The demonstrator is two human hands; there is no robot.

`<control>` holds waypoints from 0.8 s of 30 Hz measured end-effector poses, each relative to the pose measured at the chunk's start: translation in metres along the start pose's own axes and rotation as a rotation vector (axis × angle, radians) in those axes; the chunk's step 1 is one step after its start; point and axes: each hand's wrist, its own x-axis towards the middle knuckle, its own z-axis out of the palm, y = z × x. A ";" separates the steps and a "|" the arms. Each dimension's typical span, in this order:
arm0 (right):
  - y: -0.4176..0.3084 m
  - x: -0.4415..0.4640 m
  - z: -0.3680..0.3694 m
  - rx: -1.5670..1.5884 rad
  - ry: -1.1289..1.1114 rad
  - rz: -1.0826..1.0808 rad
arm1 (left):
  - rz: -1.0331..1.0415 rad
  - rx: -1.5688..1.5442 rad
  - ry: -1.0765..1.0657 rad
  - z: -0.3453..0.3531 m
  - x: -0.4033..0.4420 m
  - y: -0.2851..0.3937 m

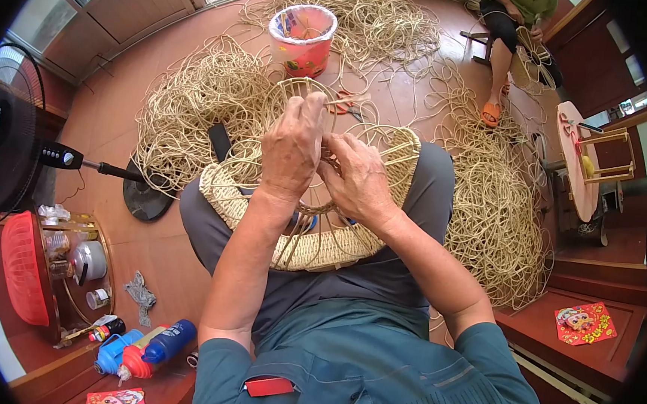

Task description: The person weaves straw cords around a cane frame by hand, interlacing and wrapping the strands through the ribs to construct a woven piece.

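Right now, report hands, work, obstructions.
Left bare hand, right bare hand together at pale curved woven-cord piece. Loose tan cord heaped nearby; hands look unblocked.

Reach beyond the woven frame (335, 252) is blocked by heaped cord (203, 100), a red bucket (301, 55) and an orange-handled tool (339, 111), while the right side is hemmed in by a second heap (498, 222). Bare floor (147, 250) is offered beside the left knee (198, 227), bounded by the fan base (148, 203) and a grey cloth (139, 296).

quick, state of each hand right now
Left hand: curled at the woven piece; what it grips is hidden.
Right hand: curled there too, grip equally hidden.
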 end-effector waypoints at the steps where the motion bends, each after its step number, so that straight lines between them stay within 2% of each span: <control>1: 0.000 0.000 0.000 0.009 0.010 0.000 | 0.031 -0.022 0.023 0.000 -0.002 -0.001; 8: 0.001 0.001 0.001 0.053 0.020 0.006 | 0.107 -0.006 0.115 -0.001 -0.031 -0.009; 10: -0.005 -0.001 -0.004 0.046 0.036 0.012 | 0.044 -0.002 0.148 -0.006 -0.036 0.000; 13: -0.013 -0.005 -0.005 -0.150 0.185 -0.096 | -0.078 -0.019 0.174 -0.010 -0.046 0.005; 16: -0.011 -0.004 -0.001 -0.279 0.207 -0.262 | -0.144 -0.027 0.177 -0.015 -0.055 0.006; 24: -0.003 -0.006 0.005 -0.307 0.068 -0.324 | -0.254 -0.061 0.139 -0.031 -0.054 0.001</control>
